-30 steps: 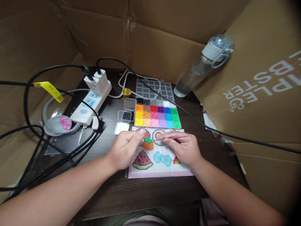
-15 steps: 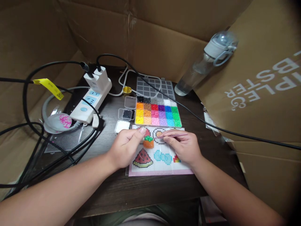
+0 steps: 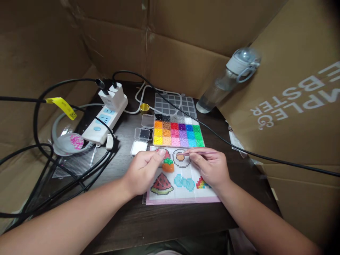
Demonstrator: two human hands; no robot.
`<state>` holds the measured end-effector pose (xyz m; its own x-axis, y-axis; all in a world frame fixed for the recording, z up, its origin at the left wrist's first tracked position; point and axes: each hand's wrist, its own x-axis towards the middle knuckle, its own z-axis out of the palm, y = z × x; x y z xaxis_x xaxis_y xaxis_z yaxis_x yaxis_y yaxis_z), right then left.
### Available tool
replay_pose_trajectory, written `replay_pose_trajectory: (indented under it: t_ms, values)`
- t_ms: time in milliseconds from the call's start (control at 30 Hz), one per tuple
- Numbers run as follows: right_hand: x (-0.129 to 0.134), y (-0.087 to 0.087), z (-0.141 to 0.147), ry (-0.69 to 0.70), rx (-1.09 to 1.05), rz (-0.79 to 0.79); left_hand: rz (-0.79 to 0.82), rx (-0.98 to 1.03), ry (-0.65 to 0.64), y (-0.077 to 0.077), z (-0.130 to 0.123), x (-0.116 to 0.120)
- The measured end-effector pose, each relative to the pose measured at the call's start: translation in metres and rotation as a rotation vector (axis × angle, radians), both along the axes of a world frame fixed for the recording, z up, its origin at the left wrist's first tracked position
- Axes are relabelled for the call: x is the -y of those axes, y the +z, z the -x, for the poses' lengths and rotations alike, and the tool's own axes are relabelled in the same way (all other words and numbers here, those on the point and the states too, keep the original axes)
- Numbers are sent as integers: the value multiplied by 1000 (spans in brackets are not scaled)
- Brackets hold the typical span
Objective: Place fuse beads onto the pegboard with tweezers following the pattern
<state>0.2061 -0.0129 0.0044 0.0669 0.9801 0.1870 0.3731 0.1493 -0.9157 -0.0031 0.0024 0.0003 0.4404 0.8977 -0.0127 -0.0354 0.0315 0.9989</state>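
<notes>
Pink tweezers [image 3: 203,153] are pinched in my right hand [image 3: 212,168], their tip over the round fried-egg pattern with an orange-brown centre [image 3: 180,157]. My left hand [image 3: 143,171] is closed over the left side of the patterned pegboard sheet [image 3: 183,200], thumb on top; its curled fingers are hidden, so I cannot tell what they grip. Beside that thumb is an orange carrot-like shape [image 3: 168,167] with a green top. Lower on the sheet are a watermelon slice [image 3: 162,184], a light blue bow [image 3: 184,182] and a rainbow piece [image 3: 201,182], partly covered by my right hand.
Behind the sheet stands a sorted bead box [image 3: 178,134], its gridded lid [image 3: 174,103] open. Small bead boxes [image 3: 139,147] sit left of it. A power strip [image 3: 106,118] and black cables [image 3: 127,72] lie left; one cable crosses rightward. A water bottle [image 3: 220,86] leans against cardboard.
The tweezers' tip has shifted slightly right and onto the egg pattern's centre. My left hand keeps its place by the carrot shape. The whole view has tilted up a little.
</notes>
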Motion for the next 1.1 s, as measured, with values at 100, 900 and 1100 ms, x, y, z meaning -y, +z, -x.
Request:
replay_pose_trajectory:
  t_ms: [100,900,1100]
  values:
    - [-11,6,3,-107,10,-69,-2,-19,1,2,0,0]
    - [4,23,23,-180,163,-146,-13,-16,9,3,-1,-1]
    - [24,8,36,-192,246,-212,8,39,12,-1,-1,-1]
